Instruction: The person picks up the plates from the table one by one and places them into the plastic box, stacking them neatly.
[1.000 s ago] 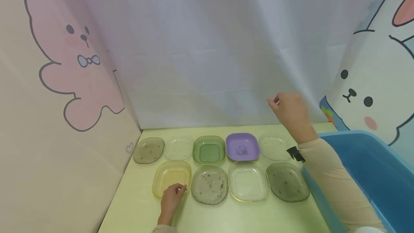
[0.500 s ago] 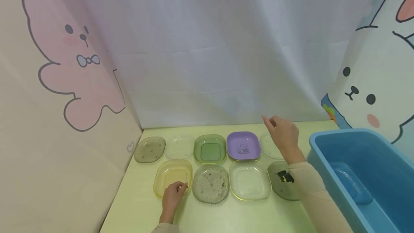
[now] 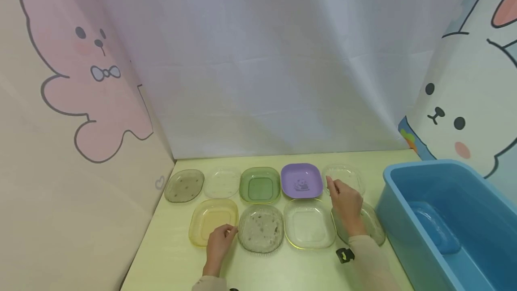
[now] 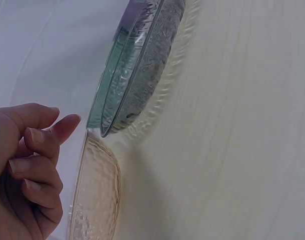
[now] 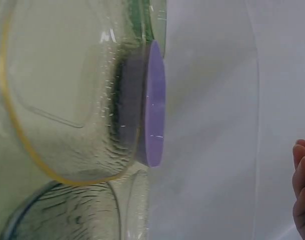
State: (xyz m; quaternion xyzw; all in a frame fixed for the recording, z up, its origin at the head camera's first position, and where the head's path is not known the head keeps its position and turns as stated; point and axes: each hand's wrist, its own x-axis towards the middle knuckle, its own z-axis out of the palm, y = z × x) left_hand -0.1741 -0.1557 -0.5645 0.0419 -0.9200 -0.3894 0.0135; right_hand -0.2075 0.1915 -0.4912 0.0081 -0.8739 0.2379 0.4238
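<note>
My left hand (image 3: 219, 244) hovers by the right front corner of the yellow plate (image 3: 198, 223). Its fingers are loosely curled with nothing between them, as the left wrist view also shows. Over the grey plate (image 3: 373, 226) at the right end of the front row is my right hand (image 3: 348, 202), fingers bent and holding nothing. Its fingertips overlap the clear plate (image 3: 349, 174) behind. Between the hands lie a speckled plate (image 3: 261, 229) and a clear plate with a yellow rim (image 3: 310, 223). In the right wrist view only some fingers (image 5: 303, 185) show at the edge.
The back row also has a brownish spotted plate (image 3: 184, 185), a clear plate (image 3: 222, 183), a green plate (image 3: 260, 185) and a purple panda plate (image 3: 301, 181). A blue tub (image 3: 412, 219) at the right holds a clear dish-like thing (image 3: 434, 226). White cloth (image 3: 258, 80) hangs behind.
My right hand has moved down and toward me, from above the table's back edge to over the right-hand plates. The left hand has barely moved. The plates stay in place.
</note>
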